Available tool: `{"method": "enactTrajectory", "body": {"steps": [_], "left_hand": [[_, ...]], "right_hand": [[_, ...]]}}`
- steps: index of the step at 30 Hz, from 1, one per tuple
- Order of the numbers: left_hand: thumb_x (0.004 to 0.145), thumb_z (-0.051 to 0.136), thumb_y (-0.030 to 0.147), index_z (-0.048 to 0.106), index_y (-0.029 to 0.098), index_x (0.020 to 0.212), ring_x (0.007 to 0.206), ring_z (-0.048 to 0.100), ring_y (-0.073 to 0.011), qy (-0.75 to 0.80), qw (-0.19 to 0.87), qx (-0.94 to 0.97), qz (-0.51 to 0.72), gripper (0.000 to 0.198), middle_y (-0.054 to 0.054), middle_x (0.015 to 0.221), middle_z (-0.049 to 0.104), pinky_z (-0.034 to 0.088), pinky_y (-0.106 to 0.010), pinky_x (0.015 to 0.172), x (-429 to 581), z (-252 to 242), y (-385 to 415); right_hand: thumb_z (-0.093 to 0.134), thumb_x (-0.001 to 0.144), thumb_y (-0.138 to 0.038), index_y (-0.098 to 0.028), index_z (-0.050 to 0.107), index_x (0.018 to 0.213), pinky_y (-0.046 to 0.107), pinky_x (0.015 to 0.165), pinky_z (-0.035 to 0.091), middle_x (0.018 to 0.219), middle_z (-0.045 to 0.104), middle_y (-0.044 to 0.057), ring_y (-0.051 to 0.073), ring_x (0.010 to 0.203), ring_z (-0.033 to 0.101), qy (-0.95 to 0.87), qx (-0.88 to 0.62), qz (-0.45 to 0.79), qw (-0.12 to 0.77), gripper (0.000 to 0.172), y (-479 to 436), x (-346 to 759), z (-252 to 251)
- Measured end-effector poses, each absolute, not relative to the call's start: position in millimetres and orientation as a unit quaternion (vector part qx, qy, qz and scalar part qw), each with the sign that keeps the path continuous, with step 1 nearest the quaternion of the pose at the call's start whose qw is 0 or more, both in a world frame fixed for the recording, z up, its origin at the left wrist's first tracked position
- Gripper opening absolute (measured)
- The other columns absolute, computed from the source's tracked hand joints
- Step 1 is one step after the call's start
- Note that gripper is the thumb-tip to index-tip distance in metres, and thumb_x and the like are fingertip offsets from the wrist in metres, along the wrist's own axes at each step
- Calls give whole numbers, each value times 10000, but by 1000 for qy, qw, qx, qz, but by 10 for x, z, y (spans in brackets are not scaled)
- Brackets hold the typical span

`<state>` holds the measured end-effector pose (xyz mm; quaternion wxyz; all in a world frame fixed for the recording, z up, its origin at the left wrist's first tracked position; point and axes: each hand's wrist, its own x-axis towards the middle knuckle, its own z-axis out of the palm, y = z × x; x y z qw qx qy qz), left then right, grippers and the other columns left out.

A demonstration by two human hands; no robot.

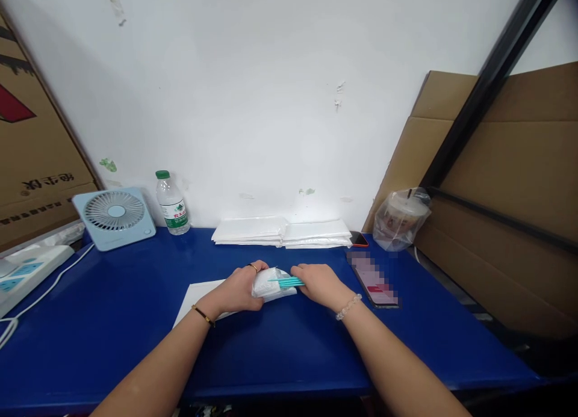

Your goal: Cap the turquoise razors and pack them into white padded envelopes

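Left hand [237, 289]: fingers clamped on white packet [266, 283], over table [280, 357] between both hands. Right hand [323, 283]: fingers pinched on teal sticks [291, 281], left ends overlapping packet's right end. Flat white piece [197, 293] lies beneath left hand.

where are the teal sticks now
In the head view, the teal sticks are below centre, held in the right hand and overlapping the white packet in the left hand.
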<state>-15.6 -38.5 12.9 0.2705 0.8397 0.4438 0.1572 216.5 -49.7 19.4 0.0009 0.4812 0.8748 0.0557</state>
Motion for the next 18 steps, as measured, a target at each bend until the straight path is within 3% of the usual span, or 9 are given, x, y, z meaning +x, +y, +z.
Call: {"method": "enactTrajectory", "body": {"steps": [11, 15, 18], "left_hand": [[565, 626, 271, 497, 222, 1103, 854, 578, -235, 461, 252, 836, 158, 555, -21, 931, 607, 433, -292, 716, -159, 140, -379], [568, 630, 269, 489, 227, 1136, 909, 570, -249, 452, 217, 852, 153, 587, -34, 997, 603, 425, -311, 773, -78, 122, -406], [571, 659, 312, 479, 239, 1167, 977, 546, -257, 436, 198, 864, 154, 627, -46, 1087, 579, 403, -338, 850, -45, 98, -421]], "right_hand": [[481, 816, -161, -209, 536, 933, 256, 581, 371, 894, 651, 53, 205, 770, 620, 873, 487, 30, 6, 138, -448, 2269, 177], [531, 729, -89, -175, 535, 1002, 276, 631, 408, 907, 646, 83, 221, 791, 613, 886, 463, -6, -28, 286, -440, 2059, 190], [650, 638, -116, -164, 551, 1072, 289, 726, 442, 1003, 633, 86, 224, 877, 600, 894, 421, -121, -96, 448, -408, 2087, 189]]}}
